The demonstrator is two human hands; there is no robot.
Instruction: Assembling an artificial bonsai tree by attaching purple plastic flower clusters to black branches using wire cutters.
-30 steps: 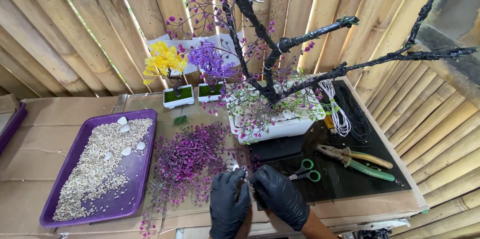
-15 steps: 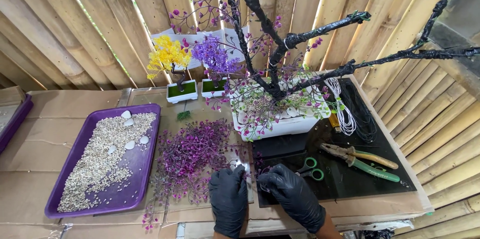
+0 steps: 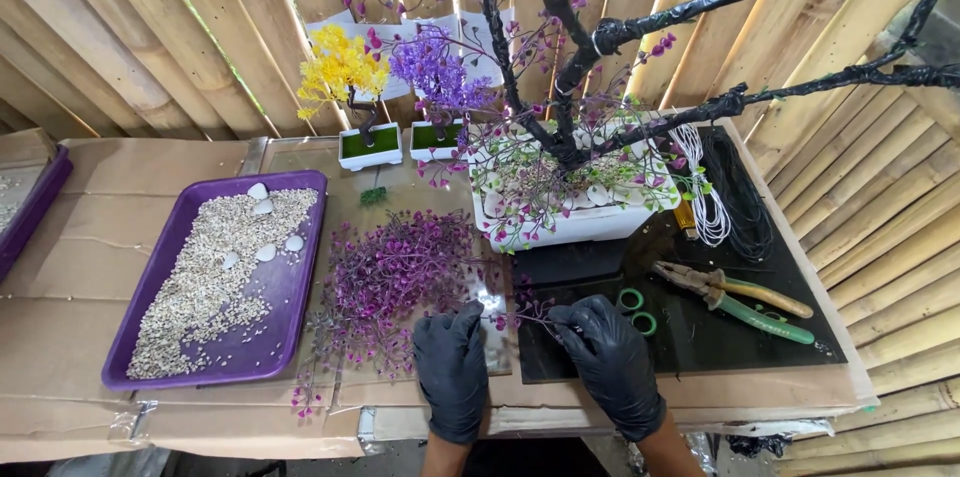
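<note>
Both my hands wear black gloves and rest at the table's near edge. My left hand and my right hand each pinch one end of a thin purple sprig stretched between them. Just left of it lies a pile of purple sprigs on a clear sheet. Behind the hands stands a white planter with a black-wrapped tree that carries a few purple and green sprigs.
A purple tray of pale gravel and white stones sits to the left. Green-handled scissors and pliers lie on a black mat. White wire and black wire coils are at the right. Small yellow and purple trees stand at the back.
My hands were close together over the pile's edge; they have drawn apart, the right one shifting right, with a sprig now stretched between them.
</note>
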